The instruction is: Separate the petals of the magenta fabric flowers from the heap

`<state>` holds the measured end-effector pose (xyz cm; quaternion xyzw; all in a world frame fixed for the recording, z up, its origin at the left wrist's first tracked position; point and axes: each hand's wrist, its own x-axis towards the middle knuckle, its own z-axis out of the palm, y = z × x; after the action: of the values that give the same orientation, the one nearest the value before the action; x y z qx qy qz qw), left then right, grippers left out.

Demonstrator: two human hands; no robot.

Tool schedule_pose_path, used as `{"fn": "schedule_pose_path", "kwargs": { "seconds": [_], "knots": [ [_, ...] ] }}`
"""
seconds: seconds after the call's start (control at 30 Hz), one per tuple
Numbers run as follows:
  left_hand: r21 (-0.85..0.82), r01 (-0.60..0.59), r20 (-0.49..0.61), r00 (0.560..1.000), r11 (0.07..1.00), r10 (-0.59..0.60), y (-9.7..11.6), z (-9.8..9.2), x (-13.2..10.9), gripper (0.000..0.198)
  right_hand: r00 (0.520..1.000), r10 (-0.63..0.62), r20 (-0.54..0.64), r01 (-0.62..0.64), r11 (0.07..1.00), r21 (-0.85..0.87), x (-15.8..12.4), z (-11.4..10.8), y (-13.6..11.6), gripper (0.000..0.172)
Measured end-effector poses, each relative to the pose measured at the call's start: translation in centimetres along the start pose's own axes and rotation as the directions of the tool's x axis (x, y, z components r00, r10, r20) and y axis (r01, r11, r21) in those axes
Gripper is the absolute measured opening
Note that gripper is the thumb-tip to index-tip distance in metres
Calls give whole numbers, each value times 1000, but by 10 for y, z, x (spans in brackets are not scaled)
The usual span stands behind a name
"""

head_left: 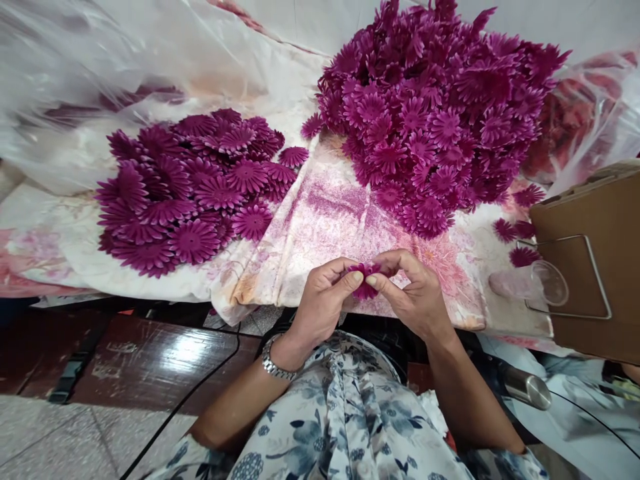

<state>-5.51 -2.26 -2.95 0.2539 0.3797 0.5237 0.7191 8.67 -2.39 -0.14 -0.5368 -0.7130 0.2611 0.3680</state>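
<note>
My left hand (323,300) and my right hand (415,297) meet at the near edge of the table, fingers pinched together on one small magenta fabric flower (365,280). Part of the flower is hidden between my fingertips. A wristwatch is on my left wrist. To the far left lies a flat spread of larger magenta flower pieces (190,190). At the far right rises a tall heap of smaller magenta flowers (430,113).
A pale floral cloth (325,227) covers the table. Clear plastic sheeting (75,73) lies at the back left. A brown cardboard box (595,260) with a wire frame and a clear plastic cup (545,283) stands at the right. A metal cylinder (525,387) lies low right.
</note>
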Motion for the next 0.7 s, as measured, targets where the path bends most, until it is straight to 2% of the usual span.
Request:
{"fn": "schedule_pose_path", "kwargs": {
  "seconds": [0.1,0.17,0.3,0.47,0.7],
  "knots": [
    [-112,-35,-163,986,993,17,-1,4,4,16,979,-130,-156,103,980,-171,0,2,-3,18],
    [-142,-54,-208,978,988,24,-1,6,5,19,964,-197,-176,158,964,-213,-1,7,-5,11],
    [-182,-46,-168,986,982,15,-2,7,3,19,978,-185,-91,162,963,-216,-1,21,-4,7],
    [-215,5,-92,995,977,-26,-2,5,1,21,978,-186,-89,166,967,-192,5,25,6,9],
    [-206,-12,-115,993,978,-12,-5,7,0,28,957,-271,-108,234,935,-267,7,24,6,9]
  ]
}}
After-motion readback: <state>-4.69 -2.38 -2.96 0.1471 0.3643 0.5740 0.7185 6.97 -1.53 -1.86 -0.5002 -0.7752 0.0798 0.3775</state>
